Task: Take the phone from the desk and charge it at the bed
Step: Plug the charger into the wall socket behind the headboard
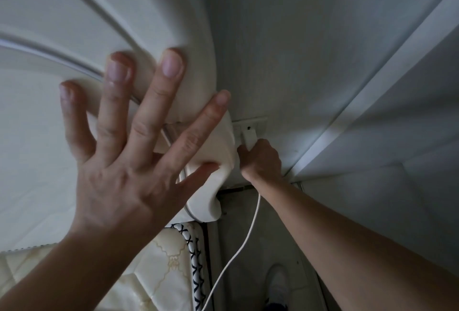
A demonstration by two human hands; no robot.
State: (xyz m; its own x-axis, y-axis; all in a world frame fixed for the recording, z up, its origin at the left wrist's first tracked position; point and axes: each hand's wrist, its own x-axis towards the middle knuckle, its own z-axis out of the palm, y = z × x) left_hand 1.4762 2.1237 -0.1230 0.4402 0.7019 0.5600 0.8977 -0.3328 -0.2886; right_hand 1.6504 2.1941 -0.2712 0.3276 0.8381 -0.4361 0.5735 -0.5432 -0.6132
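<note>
My left hand lies flat with fingers spread against the cream padded headboard of the bed, holding nothing. My right hand reaches down behind the headboard's edge and is closed on a white charger plug, which sits against a white wall socket. A white charging cable hangs from the plug down toward the floor. The phone is not in view.
The mattress with a patterned cream cover and black-and-white edging lies at the bottom left. A narrow floor gap runs between bed and wall. A white wardrobe or door panel stands at the right. A shoe shows on the floor.
</note>
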